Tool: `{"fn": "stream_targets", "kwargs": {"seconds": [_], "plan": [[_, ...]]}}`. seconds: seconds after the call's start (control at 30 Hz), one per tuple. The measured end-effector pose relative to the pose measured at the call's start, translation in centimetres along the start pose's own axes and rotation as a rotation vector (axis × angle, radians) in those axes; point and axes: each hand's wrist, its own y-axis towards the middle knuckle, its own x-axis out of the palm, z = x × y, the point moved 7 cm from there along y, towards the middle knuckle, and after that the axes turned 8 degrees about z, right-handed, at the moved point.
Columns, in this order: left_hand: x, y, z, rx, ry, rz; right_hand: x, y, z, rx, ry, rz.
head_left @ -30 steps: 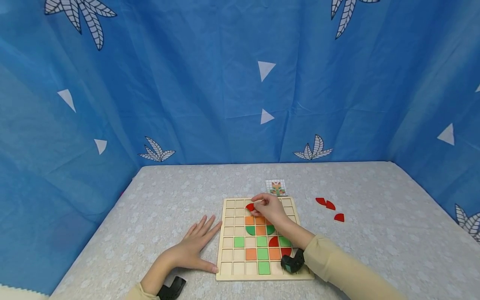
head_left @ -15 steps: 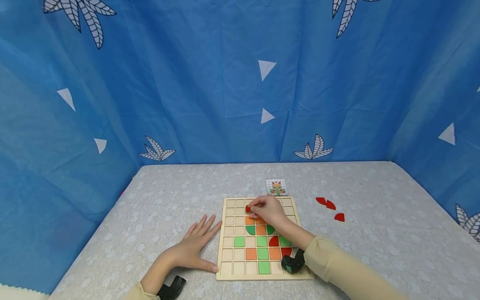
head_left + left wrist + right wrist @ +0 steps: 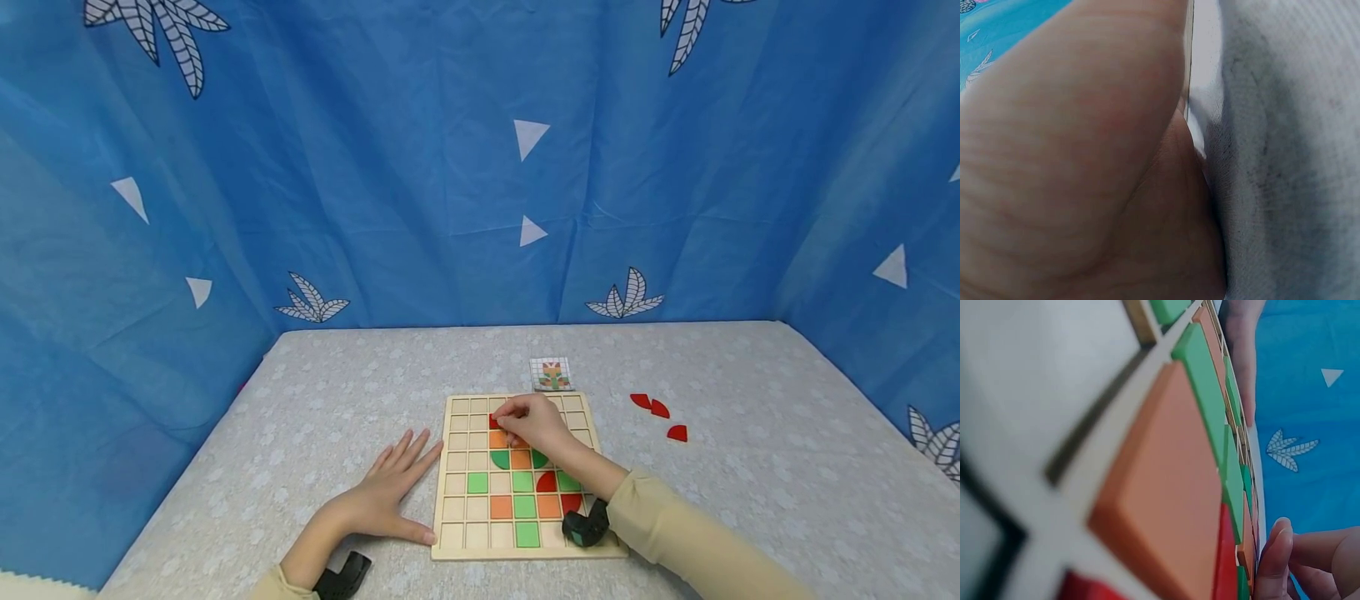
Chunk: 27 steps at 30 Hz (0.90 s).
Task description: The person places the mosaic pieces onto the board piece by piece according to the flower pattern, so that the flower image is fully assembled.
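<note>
A wooden grid board (image 3: pixel 454 535) lies on the table, with orange, green and red pieces set in some of its cells. Over its upper part, my right hand (image 3: pixel 536 423) pinches a red quarter-circle piece (image 3: pixel 492 422) at a cell just above an orange square (image 3: pixel 497 440). Fingertips cover part of that red piece. In the right wrist view the thumb and finger (image 3: pixel 1275 550) meet low at the board's far side, and the piece is hidden. My left hand (image 3: pixel 386 496) lies flat with spread fingers, its thumb and a fingertip touching the board's left edge.
Three loose red quarter-circle pieces (image 3: pixel 659 408) lie on the table right of the board. A small printed pattern card (image 3: pixel 551 374) sits just behind the board. Blue curtain (image 3: pixel 420 208) encloses the table's back and sides.
My right hand has lowered the red piece slightly leftward and down into a cell above the orange square, turning it on the way. My left hand stays where it was.
</note>
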Motion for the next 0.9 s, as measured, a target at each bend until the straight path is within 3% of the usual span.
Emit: {"fn": "stream_targets", "kwargs": {"seconds": [0.27, 0.57, 0.9], "plan": [[0.0, 0.0, -0.1, 0.008, -0.001, 0.0, 0.1, 0.0, 0.0, 0.038, -0.007, 0.015], [0.1, 0.0, 0.0, 0.003, -0.007, 0.004, -0.6, -0.6, -0.8, 0.063, 0.062, 0.012], [0.0, -0.1, -0.1, 0.007, 0.003, 0.004, -4.2, -5.2, -0.9, 0.116, 0.11, -0.026]]}}
